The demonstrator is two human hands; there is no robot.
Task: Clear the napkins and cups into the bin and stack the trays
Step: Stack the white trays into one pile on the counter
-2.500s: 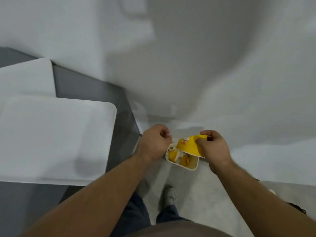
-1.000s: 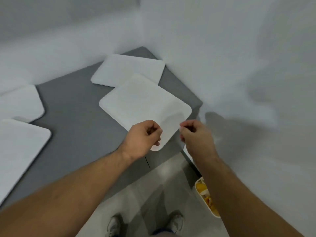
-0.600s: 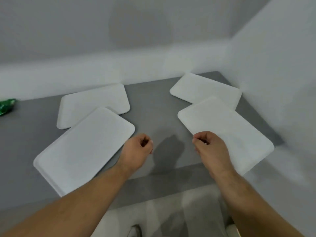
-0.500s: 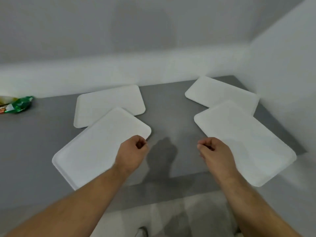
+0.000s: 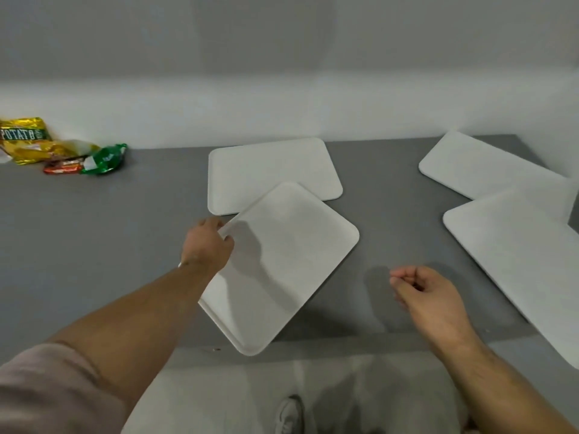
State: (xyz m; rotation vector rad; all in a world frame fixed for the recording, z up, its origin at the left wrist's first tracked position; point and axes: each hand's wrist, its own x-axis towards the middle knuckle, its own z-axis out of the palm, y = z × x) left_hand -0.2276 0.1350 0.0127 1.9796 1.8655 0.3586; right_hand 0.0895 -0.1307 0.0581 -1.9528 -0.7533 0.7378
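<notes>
Several white trays lie on the grey table (image 5: 109, 233). The nearest tray (image 5: 291, 264) sits askew in the middle, one corner past the table's front edge. My left hand (image 5: 208, 242) grips its left rim, fingers curled over the edge. Behind it a second tray (image 5: 272, 167) lies flat, partly overlapped. At the right are a far tray (image 5: 488, 167) and a near tray (image 5: 526, 261) overlapping it. My right hand (image 5: 423, 292) hovers over bare table between the trays, fingers loosely curled, holding nothing. No bin, cup or napkin is in view.
Crumpled snack wrappers (image 5: 62, 151), yellow, red and green, lie at the table's back left against the white wall. The table's front edge runs just below the nearest tray. Pale floor and one shoe (image 5: 288, 415) show beneath.
My view swung left from the bin to the table. The yellow cup left my right hand. My left hand reached forward and took hold of the middle tray's left rim.
</notes>
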